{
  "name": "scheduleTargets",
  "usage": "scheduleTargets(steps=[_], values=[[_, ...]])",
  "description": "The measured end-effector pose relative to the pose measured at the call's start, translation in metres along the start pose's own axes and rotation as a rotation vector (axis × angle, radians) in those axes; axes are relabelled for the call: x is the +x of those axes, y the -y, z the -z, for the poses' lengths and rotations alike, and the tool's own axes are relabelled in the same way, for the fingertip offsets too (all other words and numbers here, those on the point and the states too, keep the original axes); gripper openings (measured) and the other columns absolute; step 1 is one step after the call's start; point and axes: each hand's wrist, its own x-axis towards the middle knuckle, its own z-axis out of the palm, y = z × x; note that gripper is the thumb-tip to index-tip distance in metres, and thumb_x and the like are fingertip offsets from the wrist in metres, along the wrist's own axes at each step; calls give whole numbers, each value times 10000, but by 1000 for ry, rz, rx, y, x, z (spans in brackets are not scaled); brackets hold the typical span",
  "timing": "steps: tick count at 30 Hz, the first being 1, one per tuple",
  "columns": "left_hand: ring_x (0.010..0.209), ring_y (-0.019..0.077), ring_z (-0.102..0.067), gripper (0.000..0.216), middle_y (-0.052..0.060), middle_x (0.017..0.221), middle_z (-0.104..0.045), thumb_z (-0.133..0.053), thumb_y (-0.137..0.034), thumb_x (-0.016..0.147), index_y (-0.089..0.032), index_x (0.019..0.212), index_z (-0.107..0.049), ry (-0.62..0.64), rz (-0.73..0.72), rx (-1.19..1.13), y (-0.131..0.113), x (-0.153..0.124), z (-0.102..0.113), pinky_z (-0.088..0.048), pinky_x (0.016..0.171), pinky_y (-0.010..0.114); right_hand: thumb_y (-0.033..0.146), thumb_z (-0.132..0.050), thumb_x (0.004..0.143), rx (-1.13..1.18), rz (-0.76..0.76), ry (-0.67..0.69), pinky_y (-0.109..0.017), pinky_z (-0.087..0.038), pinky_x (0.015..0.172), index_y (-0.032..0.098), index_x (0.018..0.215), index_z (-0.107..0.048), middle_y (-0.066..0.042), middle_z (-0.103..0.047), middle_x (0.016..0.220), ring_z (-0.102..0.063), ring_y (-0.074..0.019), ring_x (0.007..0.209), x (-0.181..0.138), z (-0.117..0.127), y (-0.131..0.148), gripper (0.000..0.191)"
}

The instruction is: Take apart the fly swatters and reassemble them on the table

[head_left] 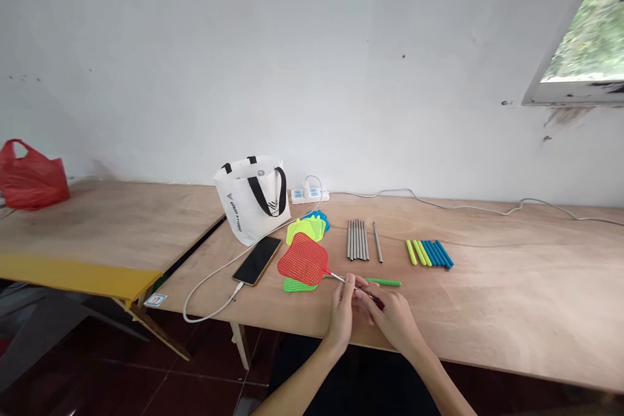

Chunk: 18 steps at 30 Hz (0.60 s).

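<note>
Red swatter [305, 260]: held in both hands; long axis slants from mesh head, left, to dark-red grip [378, 302], right and nearer the body.
Left hand [342, 309]: on red swatter's rod [337, 277], nearer its head; thumb and fingers pinching.
Right hand [391, 313]: at red swatter's grip, fingers curled round it.
Green swatter [385, 283]: partly hidden behind red swatter.
Metal rods [358, 240]: beyond red swatter, rightward of its head.

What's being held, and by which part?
Red swatter: left grip on its metal rod, right grip at its red handle.
</note>
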Motion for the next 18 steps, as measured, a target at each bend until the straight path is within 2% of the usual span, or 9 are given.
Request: scheduleTargets(steps=[4, 9, 13, 18], values=[[636, 172, -688, 483, 87, 947, -743, -703, -613, 808, -179, 1009, -632, 1, 3, 53, 3, 2, 3, -474, 422, 208, 496, -338, 1054, -54, 18, 28, -247, -411, 574, 250, 1017, -719, -10, -713, 639, -691, -195, 599, 1, -6, -4, 455], [621, 159, -657, 447, 69, 893, -726, -710, -599, 791, -193, 940, -597, -12, 8, 88, 2, 3, 4, -422, 395, 188, 403, -343, 1039, -247, 38, -31, -255, -363, 558, 245, 1079, -701, -33, -755, 726, -724, -223, 659, -1, -15, -8, 393], [513, 110, -561, 427, 42, 851, -710, -700, -586, 798, -197, 926, -581, -9, 11, 92, 2, 4, 3, -402, 377, 190, 369, -365, 1037, -283, 50, -13, -250, -341, 550, 238, 1125, -689, -28, -748, 710, -726, -224, 656, -2, -16, -9, 361], [491, 87, -515, 398, 38, 862, -706, -678, -561, 824, -193, 925, -562, 0, 7, 103, 1, 3, 3, -401, 370, 181, 353, -347, 1048, -330, 71, -2, -256, -331, 547, 243, 1165, -672, -30, -755, 737, -726, -221, 656, -2, -16, -10, 363]])
